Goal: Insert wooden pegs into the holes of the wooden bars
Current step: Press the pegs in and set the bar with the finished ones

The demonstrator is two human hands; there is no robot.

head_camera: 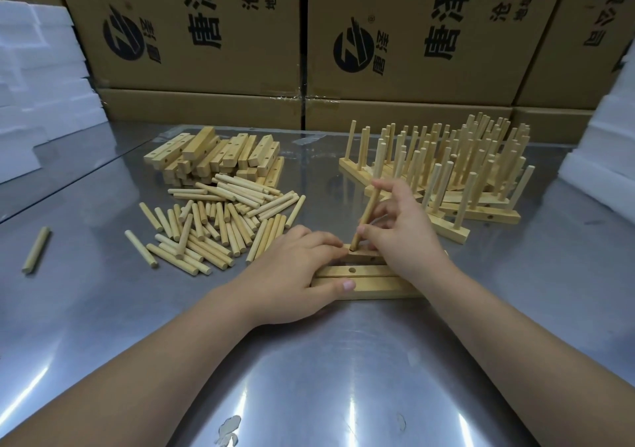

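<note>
- Right hand (pixel 402 230) pinches a peg (pixel 364 221), tilted, tip entering the bar (pixel 360 257) at frame centre.
- Left hand (pixel 295 268) presses flat on bars, steadying them, gripping nothing.

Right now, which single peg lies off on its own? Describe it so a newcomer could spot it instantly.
Start at the big loose pile of pegs on the metal table, left of the hands. Look further left, toward the table's edge: the lone peg lies there, flat, touching nothing, well apart from all the others.
</note>
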